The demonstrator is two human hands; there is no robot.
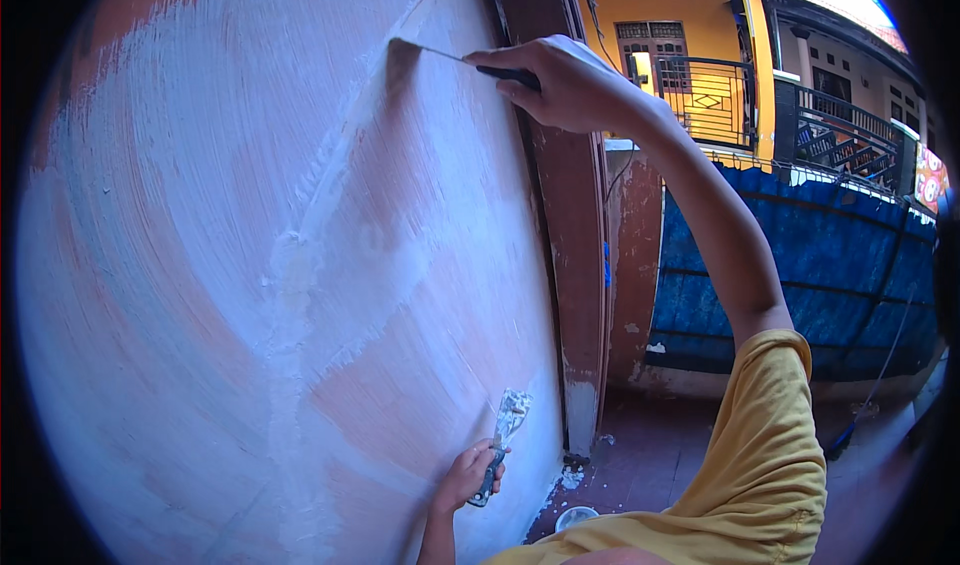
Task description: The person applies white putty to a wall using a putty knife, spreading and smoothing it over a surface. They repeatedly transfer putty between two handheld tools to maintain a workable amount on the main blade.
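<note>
Wall [200, 295] mostly skimmed white, orange patches remaining mid-right and along top; right hand [570, 90] closed on broad putty knife [425, 53] pressed high, left hand [468, 475] clutching small scraper [505, 430] low.

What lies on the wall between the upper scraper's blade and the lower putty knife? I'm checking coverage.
In the head view, between the upper scraper and the putty knife, the wall shows thin white filler streaks over orange-brown patches; no other object lies there.
</note>
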